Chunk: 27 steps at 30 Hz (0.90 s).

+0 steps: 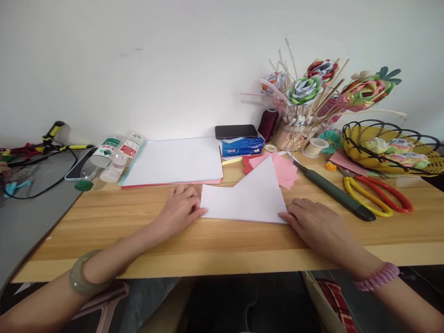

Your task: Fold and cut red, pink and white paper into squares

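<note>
A folded sheet of white paper (pixel 248 201) lies on the wooden table in front of me, its straight folded edge towards me and a pointed flap rising at the right. My left hand (pixel 182 206) grips its left corner, thumb on the edge and the other fingers curled. At the right corner, my right hand (pixel 314 224) pinches the paper with the thumb on top; some of its fingers are hidden behind the palm. Just behind the flap are pink paper squares (pixel 286 169), partly covered by it.
A stack of paper (pixel 176 162) and plastic bottles (pixel 114 159) are at the left back. Behind stand a tissue pack (pixel 242 146) with a phone (pixel 236 132) on top, and paper flowers (pixel 305 90). To the right lie a green-handled knife (pixel 333 192), scissors (pixel 378 194) and a yellow basket (pixel 357 135).
</note>
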### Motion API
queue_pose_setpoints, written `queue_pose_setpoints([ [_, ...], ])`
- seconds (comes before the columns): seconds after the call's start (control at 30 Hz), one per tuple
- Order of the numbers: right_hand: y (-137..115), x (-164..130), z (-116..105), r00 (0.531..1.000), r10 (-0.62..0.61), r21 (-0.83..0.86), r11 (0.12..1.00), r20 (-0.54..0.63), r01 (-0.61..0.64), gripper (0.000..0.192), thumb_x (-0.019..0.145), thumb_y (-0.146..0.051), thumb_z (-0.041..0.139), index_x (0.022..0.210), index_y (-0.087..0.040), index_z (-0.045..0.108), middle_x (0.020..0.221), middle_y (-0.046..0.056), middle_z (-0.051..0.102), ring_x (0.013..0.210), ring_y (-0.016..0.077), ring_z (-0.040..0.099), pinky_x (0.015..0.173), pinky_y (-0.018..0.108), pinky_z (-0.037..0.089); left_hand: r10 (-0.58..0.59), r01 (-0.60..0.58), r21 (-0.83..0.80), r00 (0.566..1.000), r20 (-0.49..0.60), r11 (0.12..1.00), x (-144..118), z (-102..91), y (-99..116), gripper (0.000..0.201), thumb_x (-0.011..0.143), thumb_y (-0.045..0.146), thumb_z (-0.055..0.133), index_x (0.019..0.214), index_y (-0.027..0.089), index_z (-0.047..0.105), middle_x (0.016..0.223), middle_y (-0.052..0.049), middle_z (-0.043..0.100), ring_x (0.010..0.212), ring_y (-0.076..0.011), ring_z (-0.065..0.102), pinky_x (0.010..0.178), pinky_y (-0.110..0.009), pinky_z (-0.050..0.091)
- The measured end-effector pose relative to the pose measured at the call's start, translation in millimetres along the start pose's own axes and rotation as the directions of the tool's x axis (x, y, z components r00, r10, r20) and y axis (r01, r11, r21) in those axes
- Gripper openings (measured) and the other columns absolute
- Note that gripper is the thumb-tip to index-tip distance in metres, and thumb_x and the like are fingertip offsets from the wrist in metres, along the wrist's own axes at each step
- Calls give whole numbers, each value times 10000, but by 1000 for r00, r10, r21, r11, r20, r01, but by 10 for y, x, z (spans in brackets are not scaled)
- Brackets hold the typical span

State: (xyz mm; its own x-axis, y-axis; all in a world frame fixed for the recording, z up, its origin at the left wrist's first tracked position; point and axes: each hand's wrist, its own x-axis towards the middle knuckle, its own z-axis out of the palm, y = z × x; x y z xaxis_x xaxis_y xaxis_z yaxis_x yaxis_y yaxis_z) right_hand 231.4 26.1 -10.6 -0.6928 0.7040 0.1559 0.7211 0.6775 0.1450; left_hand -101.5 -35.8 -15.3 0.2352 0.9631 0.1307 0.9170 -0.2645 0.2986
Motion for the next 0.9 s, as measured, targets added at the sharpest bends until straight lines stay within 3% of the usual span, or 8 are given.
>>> queue_pose_setpoints([
  [0.27, -82, 22, -69, 998, -58, -174, 983, -8, 56, 269, 931, -258, 424, 740, -165, 589, 725, 81, 602, 714, 267, 575, 641, 370, 337, -2, 1, 91, 1000, 12, 996, -1, -31, 41, 285, 876, 343, 592, 663, 170, 513, 844, -44, 538, 899, -245, 461, 822, -436, 387],
  [0.37, -102, 26, -83, 997, -81, -201, 977, -13, 77, 244, 923, -230, 431, 757, -163, 597, 740, 83, 608, 720, 274, 572, 635, 371, 331, 13, 4, 144, 994, -112, 990, -22, 18, 15, 220, 865, 358, 606, 882, 141, 575, 1055, -124, 538, 1041, -300, 471, 902, -514, 393],
  [0.43, -111, 28, -90, 996, -86, -209, 975, -17, 80, 248, 925, -234, 425, 761, -163, 597, 744, 84, 611, 720, 273, 571, 633, 371, 330, 135, -111, 170, 982, -136, 979, -14, 36, -9, 271, 923, 309, 515, 1146, 157, 549, 1317, -160, 438, 1282, -347, 330, 1034, -597, 265],
  [0.53, -110, 32, -92, 997, -80, -208, 975, -23, 73, 263, 929, -237, 413, 753, -167, 595, 740, 80, 616, 710, 254, 571, 629, 361, 332, 427, -436, 123, 899, 95, 892, 42, -9, -27, 422, 994, 181, 310, 1374, 339, 401, 1514, -36, 295, 1443, -277, 62, 1123, -593, 63],
  [0.6, -94, 28, -79, 997, -65, -200, 978, -37, 57, 288, 937, -262, 401, 744, -170, 594, 729, 76, 614, 704, 237, 573, 623, 351, 334, 518, -545, 30, 813, 266, 838, 91, -75, -20, 487, 1003, 144, 259, 1410, 401, 335, 1513, 18, 324, 1451, -219, 75, 1142, -560, 38],
  [0.67, -69, 11, -54, 997, -46, -187, 982, -67, 32, 323, 948, -306, 386, 729, -178, 586, 711, 68, 605, 699, 224, 576, 606, 341, 338, 521, -548, -25, 779, 349, 836, 127, -136, -4, 497, 1006, 138, 259, 1428, 398, 299, 1506, 28, 335, 1444, -195, 125, 1146, -553, 36],
  [0.8, -62, -64, -14, 982, 13, -162, 986, -188, -44, 338, 953, -321, 376, 705, -189, 564, 656, 57, 570, 662, 218, 572, 565, 338, 350, 507, -529, -51, 775, 377, 847, 143, -179, 27, 500, 1002, 123, 270, 1441, 360, 288, 1519, 2, 294, 1430, -186, 184, 1155, -526, 55],
  [0.9, -180, -126, -53, 949, 32, -143, 986, -313, -81, 263, 940, -250, 387, 860, -121, 602, 780, 125, 625, 760, 250, 591, 663, 372, 419, 514, -537, -49, 772, 375, 842, 136, -166, 38, 495, 1001, 120, 269, 1440, 346, 301, 1514, -8, 303, 1422, -185, 215, 1159, -512, 50],
])
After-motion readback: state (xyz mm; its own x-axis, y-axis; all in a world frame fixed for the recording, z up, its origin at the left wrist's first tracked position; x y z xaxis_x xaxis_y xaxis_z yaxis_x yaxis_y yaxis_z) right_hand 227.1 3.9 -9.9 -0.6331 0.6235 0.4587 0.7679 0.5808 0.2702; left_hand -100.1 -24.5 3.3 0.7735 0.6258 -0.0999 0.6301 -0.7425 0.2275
